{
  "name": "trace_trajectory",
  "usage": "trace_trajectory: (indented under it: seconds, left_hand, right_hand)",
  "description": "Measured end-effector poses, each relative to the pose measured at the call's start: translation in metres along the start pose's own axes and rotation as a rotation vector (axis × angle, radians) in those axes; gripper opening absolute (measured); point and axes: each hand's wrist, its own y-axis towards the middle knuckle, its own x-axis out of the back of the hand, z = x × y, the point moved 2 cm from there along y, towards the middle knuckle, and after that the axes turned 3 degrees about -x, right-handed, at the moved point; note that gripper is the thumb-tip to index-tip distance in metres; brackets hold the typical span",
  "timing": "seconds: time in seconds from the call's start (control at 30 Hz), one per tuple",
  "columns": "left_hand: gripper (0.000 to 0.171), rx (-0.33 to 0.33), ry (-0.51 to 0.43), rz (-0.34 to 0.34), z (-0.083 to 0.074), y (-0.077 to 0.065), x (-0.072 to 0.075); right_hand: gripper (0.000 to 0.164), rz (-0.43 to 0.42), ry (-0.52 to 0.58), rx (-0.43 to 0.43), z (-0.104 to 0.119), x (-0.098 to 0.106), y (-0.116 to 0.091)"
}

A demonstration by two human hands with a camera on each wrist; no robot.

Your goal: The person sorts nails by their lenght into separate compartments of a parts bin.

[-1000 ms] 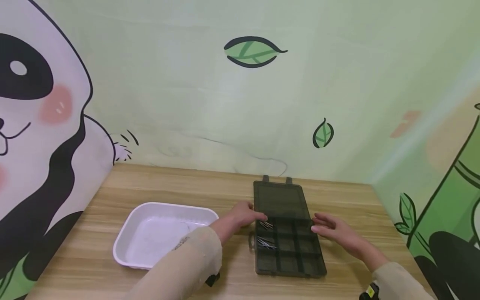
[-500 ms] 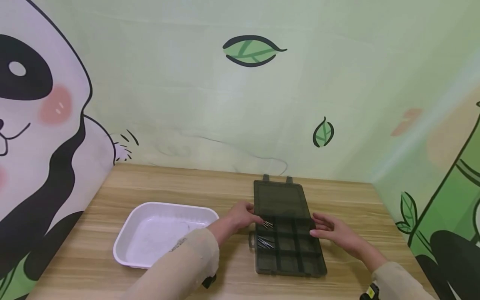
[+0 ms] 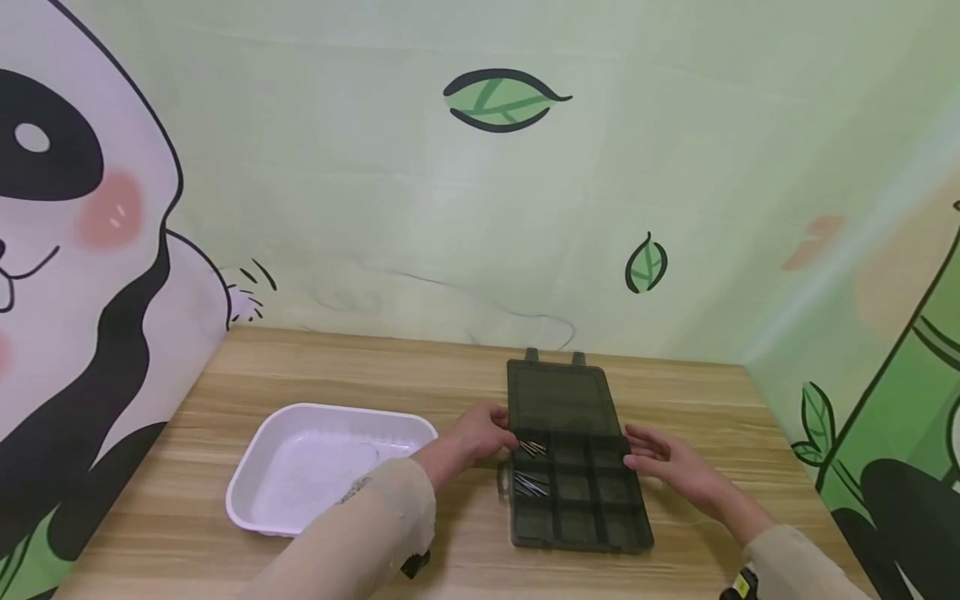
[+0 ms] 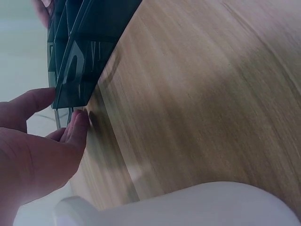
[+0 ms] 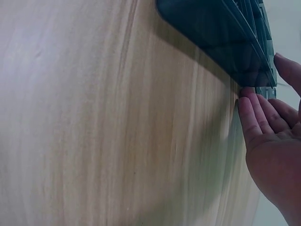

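A dark translucent compartment box (image 3: 577, 525) lies on the table with its lid (image 3: 561, 396) folded back toward the wall. Several thin metal pieces lie in two left-hand compartments: brownish ones (image 3: 532, 448) in the far one, silvery ones (image 3: 531, 484) in the middle one. My left hand (image 3: 480, 432) is at the box's left edge near the hinge line, thumb tip right at the rim, other fingers lower beside the end of the wall. On the opposite side my right hand (image 3: 678, 467) has its fingers extended along the box's right edge, thumb raised at the rim.
A white plastic tray (image 3: 330, 408) stands left of the box, partly hidden by my left sleeve (image 3: 375, 517). The wooden table (image 3: 360, 362) meets a printed wall cloth (image 3: 360, 208) at the back.
My left thumb has drawn back left from over the far-left compartment to the box's rim. My right hand has barely shifted; box and tray stay in place.
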Motion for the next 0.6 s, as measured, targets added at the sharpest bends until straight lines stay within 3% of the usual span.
trace_trajectory:
  seconds: [0.6]
  left_hand:
    - [0.066, 0.036, -0.018, -0.032, 0.0012, 0.0012, 0.0012]
  right_hand:
    - [0.076, -0.02, -0.099, 0.052, 0.0052, 0.0002, 0.0065]
